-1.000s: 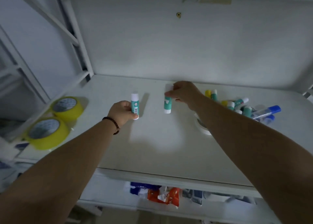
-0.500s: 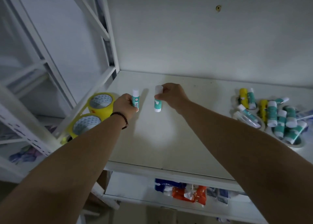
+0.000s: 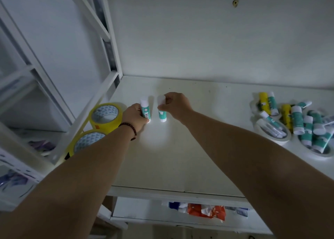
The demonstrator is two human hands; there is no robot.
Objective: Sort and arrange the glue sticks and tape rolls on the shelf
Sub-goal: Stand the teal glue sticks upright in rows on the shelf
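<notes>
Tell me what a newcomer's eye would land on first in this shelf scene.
First, two teal-and-white glue sticks standing upright side by side at mid-shelf: the left hand grips one, the right hand pinches the other. Next, two yellow tape rolls at the white shelf's left edge. Far right, a jumbled pile of teal and yellow glue sticks lies over white tape rolls.

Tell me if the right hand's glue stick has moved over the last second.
Yes. The glue stick moved left, away from the pile and toward the yellow tape rolls.
</notes>
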